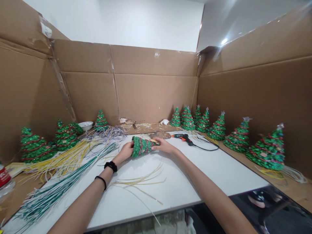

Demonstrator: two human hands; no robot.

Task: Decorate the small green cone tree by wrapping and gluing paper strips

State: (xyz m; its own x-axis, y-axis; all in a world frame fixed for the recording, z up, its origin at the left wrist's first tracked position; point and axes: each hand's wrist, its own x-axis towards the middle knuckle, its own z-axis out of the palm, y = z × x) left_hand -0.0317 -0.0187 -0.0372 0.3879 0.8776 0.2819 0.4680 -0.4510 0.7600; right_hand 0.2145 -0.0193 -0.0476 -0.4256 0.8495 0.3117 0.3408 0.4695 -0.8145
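A small green Christmas tree (pixel 141 147) with red garland lies on its side between my two hands, a little above the white board. Closed around its wide base end is my left hand (pixel 127 151), with a black scrunchie and a thin band on that wrist. At the tip end, my right hand (pixel 162 145) has its fingers closed, pinching a slim tan stick-like piece (pixel 154 141) against the tree. What exactly that piece is, I cannot make out. Below the tree, loose pale-yellow strands (pixel 138 182) lie spread over the board.
A black and orange glue gun (pixel 184 138) with a cord rests at the right. Teal strands (pixel 65 182), yellow strands (pixel 63 159) and tangled lilac wires (pixel 109 135) cover the left. Several finished trees (pixel 236 136) line both sides. Cardboard walls (pixel 156 94) enclose the white board (pixel 195 175). A white bowl (pixel 85 125) stands back left.
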